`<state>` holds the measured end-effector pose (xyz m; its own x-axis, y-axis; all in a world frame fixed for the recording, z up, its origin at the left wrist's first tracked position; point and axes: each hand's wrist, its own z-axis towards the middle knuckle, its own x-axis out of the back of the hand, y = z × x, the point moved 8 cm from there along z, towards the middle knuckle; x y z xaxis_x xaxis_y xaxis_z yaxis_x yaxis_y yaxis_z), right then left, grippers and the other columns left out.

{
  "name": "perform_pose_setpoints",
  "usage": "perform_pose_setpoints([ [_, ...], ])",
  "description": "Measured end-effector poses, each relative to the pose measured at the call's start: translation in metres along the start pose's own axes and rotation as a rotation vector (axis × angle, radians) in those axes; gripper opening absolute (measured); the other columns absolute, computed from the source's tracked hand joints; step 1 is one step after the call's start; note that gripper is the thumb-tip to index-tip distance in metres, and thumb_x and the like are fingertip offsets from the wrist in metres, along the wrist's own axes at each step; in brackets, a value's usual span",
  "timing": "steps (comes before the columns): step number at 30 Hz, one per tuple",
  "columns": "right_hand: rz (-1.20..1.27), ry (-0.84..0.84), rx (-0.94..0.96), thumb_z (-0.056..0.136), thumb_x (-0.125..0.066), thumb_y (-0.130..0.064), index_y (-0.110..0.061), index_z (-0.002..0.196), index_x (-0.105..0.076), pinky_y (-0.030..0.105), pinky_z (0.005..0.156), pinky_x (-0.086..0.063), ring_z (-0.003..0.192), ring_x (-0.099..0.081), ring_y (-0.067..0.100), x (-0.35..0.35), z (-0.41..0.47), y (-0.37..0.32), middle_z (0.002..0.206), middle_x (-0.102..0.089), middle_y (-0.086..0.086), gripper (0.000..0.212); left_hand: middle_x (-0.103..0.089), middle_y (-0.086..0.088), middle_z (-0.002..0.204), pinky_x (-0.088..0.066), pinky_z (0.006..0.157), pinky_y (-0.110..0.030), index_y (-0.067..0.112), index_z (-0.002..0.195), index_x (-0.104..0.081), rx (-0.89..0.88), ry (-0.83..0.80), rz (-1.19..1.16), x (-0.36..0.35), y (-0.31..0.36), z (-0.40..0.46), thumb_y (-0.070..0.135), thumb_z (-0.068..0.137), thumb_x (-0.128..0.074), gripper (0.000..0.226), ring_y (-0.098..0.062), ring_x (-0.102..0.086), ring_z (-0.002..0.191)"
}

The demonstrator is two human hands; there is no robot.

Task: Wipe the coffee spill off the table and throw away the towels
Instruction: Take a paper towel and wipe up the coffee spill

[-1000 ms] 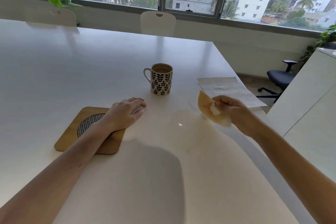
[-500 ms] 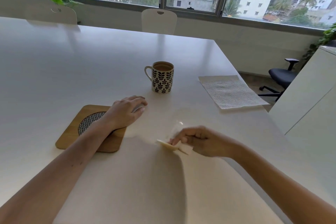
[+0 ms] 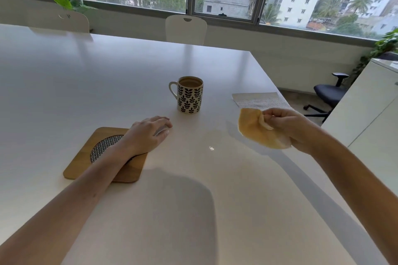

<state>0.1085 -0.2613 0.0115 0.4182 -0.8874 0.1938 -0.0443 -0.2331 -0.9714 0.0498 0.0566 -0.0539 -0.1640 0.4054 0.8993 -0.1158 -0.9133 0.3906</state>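
The right hand [image 3: 288,127] pinches the soaked towel [image 3: 256,129]; it may drip below these fingers. The left hand [image 3: 148,133] rests relaxed, holding nothing.

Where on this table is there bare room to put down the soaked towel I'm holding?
The widest bare patch of table is far-left, behind the wooden trivet and left of the mug. The near middle, between your forearms, is bare too. It is tighter on the right: the clean paper towel lies at the edge, behind your right hand gripping the stained towel.
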Motion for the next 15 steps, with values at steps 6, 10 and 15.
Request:
perform_pose_setpoints([
  [6,0.331,-0.24,-0.088,0.074,-0.057,-0.001,-0.004,0.105,-0.062,0.019,0.055,-0.054,0.063,-0.067,0.009,-0.035,-0.002,0.006,0.075,-0.071,0.002,0.032,-0.05,0.011,0.137,-0.039,0.1,-0.044,0.028,0.119,-0.058,0.001,0.005,-0.005,0.001,0.002,-0.001,0.033,0.095,-0.048,0.027,-0.015,-0.051,0.12],
  [10,0.329,-0.256,-0.069,0.064,-0.066,-0.002,-0.006,0.11,-0.063,0.021,0.059,-0.056,0.071,-0.068,0.011,-0.044,0.0,0.006,0.085,-0.072,0.004,0.046,-0.051,0.011,0.137,-0.04,0.1,-0.044,0.028,0.119,-0.058,0.007,0.004,-0.005,0.001,0.001,-0.001,0.034,0.095,-0.047,0.027,-0.015,-0.052,0.12],
  [15,-0.071,0.0,0.264,0.082,-0.059,0.007,-0.016,0.09,-0.071,0.023,0.066,-0.052,0.068,-0.065,0.007,-0.038,0.003,-0.009,0.076,-0.072,-0.009,0.028,-0.051,0.01,0.136,-0.04,0.099,-0.044,0.028,0.119,-0.058,0.005,0.006,-0.001,0.001,0.001,0.0,0.034,0.095,-0.047,0.027,-0.016,-0.052,0.12],
])
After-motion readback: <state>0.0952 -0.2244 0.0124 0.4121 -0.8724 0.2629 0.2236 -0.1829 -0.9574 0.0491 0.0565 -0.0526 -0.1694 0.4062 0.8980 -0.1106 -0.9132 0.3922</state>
